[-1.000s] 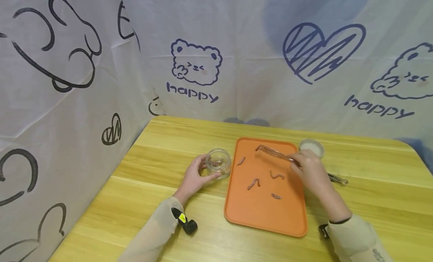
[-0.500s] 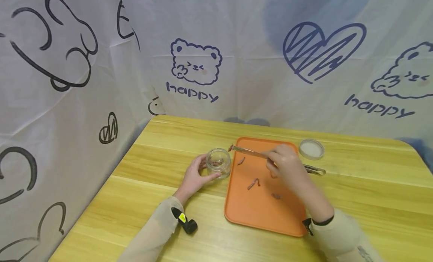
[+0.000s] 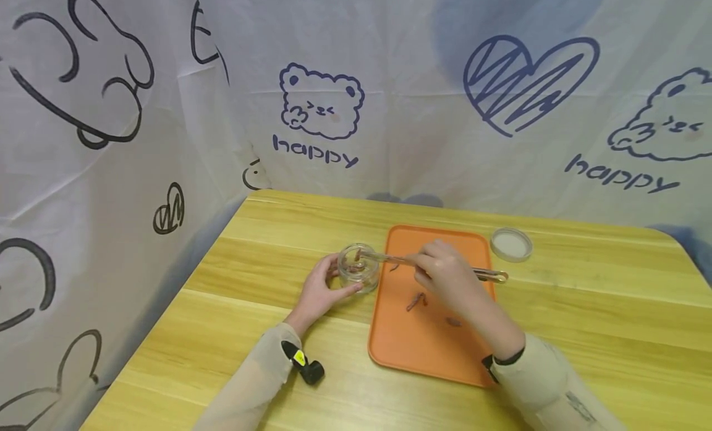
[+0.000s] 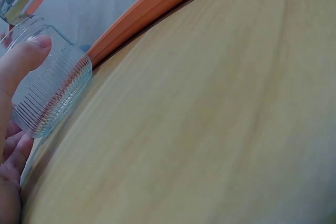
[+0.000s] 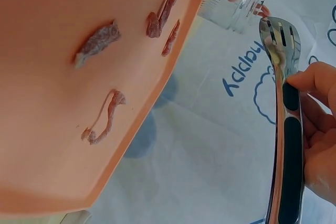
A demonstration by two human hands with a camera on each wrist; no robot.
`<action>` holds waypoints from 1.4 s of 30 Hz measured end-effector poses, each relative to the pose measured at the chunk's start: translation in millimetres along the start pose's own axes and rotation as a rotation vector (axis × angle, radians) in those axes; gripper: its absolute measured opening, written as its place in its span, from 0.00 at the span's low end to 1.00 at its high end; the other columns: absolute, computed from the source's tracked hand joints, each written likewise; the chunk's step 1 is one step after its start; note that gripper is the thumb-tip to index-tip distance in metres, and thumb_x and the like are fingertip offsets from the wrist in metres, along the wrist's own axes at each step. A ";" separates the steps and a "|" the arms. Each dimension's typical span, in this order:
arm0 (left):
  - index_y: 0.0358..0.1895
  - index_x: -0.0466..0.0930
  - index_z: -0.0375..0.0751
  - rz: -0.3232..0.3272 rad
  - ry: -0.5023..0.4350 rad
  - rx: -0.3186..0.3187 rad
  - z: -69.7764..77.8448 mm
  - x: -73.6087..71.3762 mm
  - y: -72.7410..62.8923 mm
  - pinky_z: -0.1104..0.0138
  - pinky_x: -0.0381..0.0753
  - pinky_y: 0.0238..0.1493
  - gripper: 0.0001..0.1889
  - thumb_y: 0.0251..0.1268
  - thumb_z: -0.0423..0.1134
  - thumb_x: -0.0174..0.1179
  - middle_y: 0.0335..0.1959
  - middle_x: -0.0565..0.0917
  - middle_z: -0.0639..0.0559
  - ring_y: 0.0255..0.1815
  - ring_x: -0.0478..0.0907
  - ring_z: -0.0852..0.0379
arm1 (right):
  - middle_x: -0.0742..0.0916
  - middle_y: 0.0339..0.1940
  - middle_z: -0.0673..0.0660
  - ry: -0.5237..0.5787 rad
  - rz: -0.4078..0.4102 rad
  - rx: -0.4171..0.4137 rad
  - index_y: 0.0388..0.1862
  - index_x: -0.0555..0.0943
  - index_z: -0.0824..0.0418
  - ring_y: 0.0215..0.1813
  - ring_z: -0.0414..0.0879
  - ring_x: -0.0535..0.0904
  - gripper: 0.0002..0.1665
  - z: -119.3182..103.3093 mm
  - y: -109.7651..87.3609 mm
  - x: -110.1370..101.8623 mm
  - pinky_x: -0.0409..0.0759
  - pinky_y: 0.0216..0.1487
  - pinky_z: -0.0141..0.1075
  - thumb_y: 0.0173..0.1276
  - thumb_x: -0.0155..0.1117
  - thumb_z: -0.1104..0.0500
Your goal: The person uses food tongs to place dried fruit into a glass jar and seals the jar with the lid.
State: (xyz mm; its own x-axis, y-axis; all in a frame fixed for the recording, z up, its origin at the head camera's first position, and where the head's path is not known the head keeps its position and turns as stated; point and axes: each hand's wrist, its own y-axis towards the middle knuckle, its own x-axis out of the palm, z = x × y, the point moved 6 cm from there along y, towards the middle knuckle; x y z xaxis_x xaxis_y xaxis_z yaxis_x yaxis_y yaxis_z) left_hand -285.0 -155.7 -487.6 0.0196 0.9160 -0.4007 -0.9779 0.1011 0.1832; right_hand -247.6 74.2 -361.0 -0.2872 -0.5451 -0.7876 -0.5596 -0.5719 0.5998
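Note:
My left hand (image 3: 318, 294) grips a clear glass jar (image 3: 367, 287) standing left of the orange tray (image 3: 397, 354), thumb and fingers around its sides. A few reddish-brown pieces show inside through the open mouth. In my right hand (image 3: 449, 277) are metal tongs (image 3: 389, 258) with dark grip panels, as the right wrist view shows. Their tips pinch a small strip of dried meat (image 3: 358, 255) over the jar's mouth. On the tray lie several more pieces, among them a bent strip (image 3: 415, 303) and a short chunk (image 5: 98, 43). A thin curled strip (image 5: 107, 116) shows in the right wrist view.
A round, shallow, whitish lid (image 3: 512, 244) lies on the wooden table (image 3: 601, 307) just beyond the tray's right edge. White cloth (image 3: 411, 140) with blue drawings hangs behind the table and along its left side.
My right hand has carried the tongs and meat strip leftward from above the tray to the jar's mouth. The left hand and jar have stayed in place.

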 end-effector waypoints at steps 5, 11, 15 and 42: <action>0.64 0.68 0.42 0.004 0.005 -0.004 0.7 -0.7 0.4 0.63 0.72 0.61 0.40 0.46 0.46 0.76 0.57 0.76 0.47 0.56 0.74 0.53 | 0.80 0.28 0.52 0.004 -0.023 0.001 0.38 0.87 0.63 0.31 0.45 0.72 0.11 -1.4 2.7 1.0 0.73 0.29 0.34 0.55 0.70 0.70; 0.64 0.68 0.42 0.002 0.005 0.004 1.6 -1.5 1.9 0.62 0.72 0.61 0.40 0.46 0.46 0.76 0.57 0.76 0.47 0.57 0.74 0.53 | 0.80 0.27 0.53 0.017 -0.023 0.001 0.38 0.86 0.64 0.30 0.45 0.72 0.11 -0.4 4.1 2.3 0.73 0.28 0.34 0.55 0.70 0.71; 0.64 0.69 0.43 0.005 0.007 0.003 0.9 -2.3 3.2 0.63 0.72 0.61 0.40 0.46 0.46 0.76 0.57 0.76 0.48 0.56 0.74 0.54 | 0.81 0.27 0.53 0.019 -0.019 0.015 0.38 0.86 0.64 0.30 0.45 0.72 0.11 1.4 5.3 1.3 0.73 0.28 0.33 0.54 0.70 0.72; 0.65 0.68 0.40 -0.012 0.020 0.001 -1.1 -0.2 1.1 0.64 0.72 0.61 0.41 0.47 0.48 0.75 0.57 0.75 0.49 0.57 0.73 0.54 | 0.82 0.32 0.58 0.029 -0.185 -0.156 0.40 0.85 0.67 0.35 0.52 0.76 0.17 98.5 -10.6 8.4 0.77 0.34 0.44 0.49 0.71 0.75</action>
State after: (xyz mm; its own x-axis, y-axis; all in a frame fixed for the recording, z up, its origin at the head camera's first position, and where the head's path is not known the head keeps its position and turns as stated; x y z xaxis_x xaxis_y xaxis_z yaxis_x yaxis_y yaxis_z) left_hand -286.4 -156.2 -488.3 0.0275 0.9068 -0.4206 -0.9773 0.1128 0.1791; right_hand -320.7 136.1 -387.8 -0.1672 -0.4389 -0.8829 -0.4729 -0.7500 0.4624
